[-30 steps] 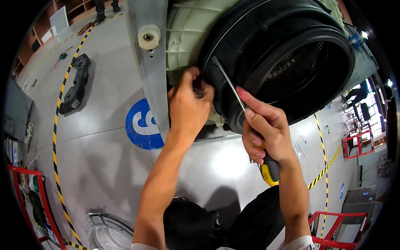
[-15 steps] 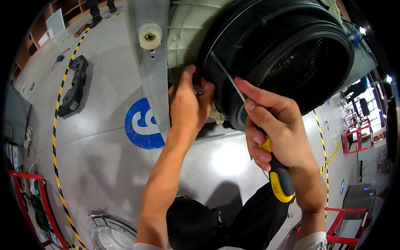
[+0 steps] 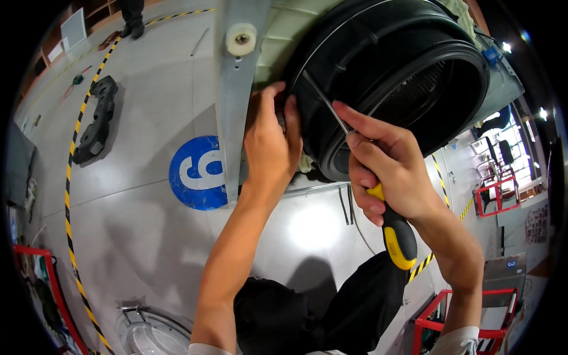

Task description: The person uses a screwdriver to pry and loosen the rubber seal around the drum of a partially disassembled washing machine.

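Observation:
My right hand (image 3: pixel 390 163) is closed round a screwdriver (image 3: pixel 399 236) with a yellow and black handle. Its thin metal shaft slants up and left, the tip against the outer rim of a black rubber door gasket (image 3: pixel 355 59). A thin wire ring runs along that rim, which meets a pale plastic washing machine tub (image 3: pixel 284 38). At the gasket's left edge, my left hand (image 3: pixel 269 139) is bent with thumb and forefinger against the rim. Its other fingertips are hidden behind the hand, between the gasket and a grey metal frame post (image 3: pixel 231 106).
A white roller-like knob (image 3: pixel 241 39) sticks out from the post. On the grey floor lie a dark block-shaped part (image 3: pixel 97 121) and a round glass door (image 3: pixel 151 331). Red-framed carts (image 3: pixel 50 284) stand at both sides. Farther back, a person's legs (image 3: pixel 131 18) are visible.
The whole view has shifted slightly, with the machine a little differently placed in it. Both hands keep their places at the gasket, and the screwdriver tip stays near the same part of the rim.

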